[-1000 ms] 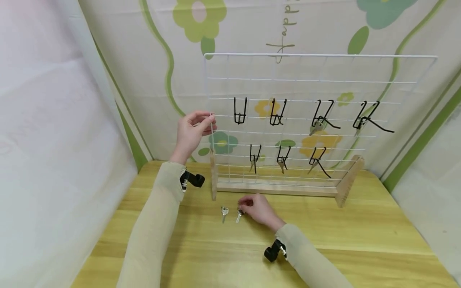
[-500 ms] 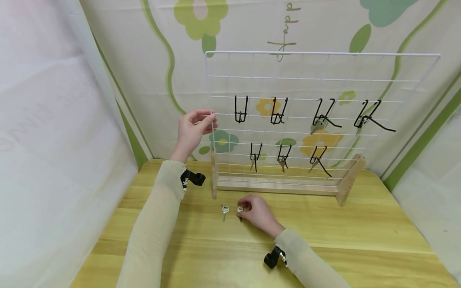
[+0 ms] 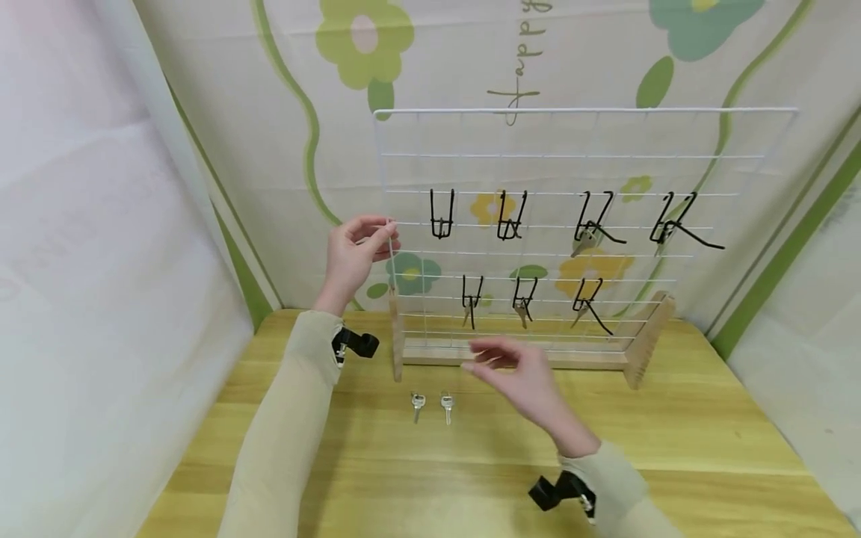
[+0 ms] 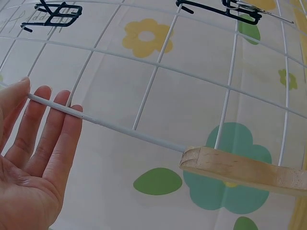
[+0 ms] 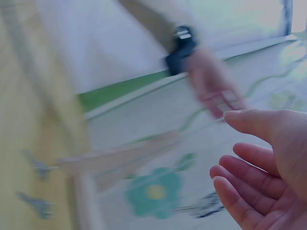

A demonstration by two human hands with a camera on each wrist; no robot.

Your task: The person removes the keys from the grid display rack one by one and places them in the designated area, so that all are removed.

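My left hand (image 3: 353,258) pinches the left edge wire of a white wire grid rack (image 3: 572,110), thumb in front and fingers behind, as the left wrist view shows. Lifted off the table, my right hand (image 3: 528,377) has loosely bent fingers with nothing between them. Two silver keys, a left key (image 3: 418,403) and a right key (image 3: 447,407), lie side by side on the wooden table (image 3: 377,478), left of that hand. In the blurred right wrist view the right hand (image 5: 268,167) is spread, with the keys at lower left.
Black wire hooks hang on the grid in two rows, such as the upper left hook (image 3: 442,217). Keys dangle from several, including the lower middle hook (image 3: 525,295). A wooden stand (image 3: 649,340) carries the grid. Flowered cloth (image 3: 336,149) hangs behind.
My right hand has let go of the right key, which now lies straighter on the table, and has moved up and right. My left hand stays on the grid edge.
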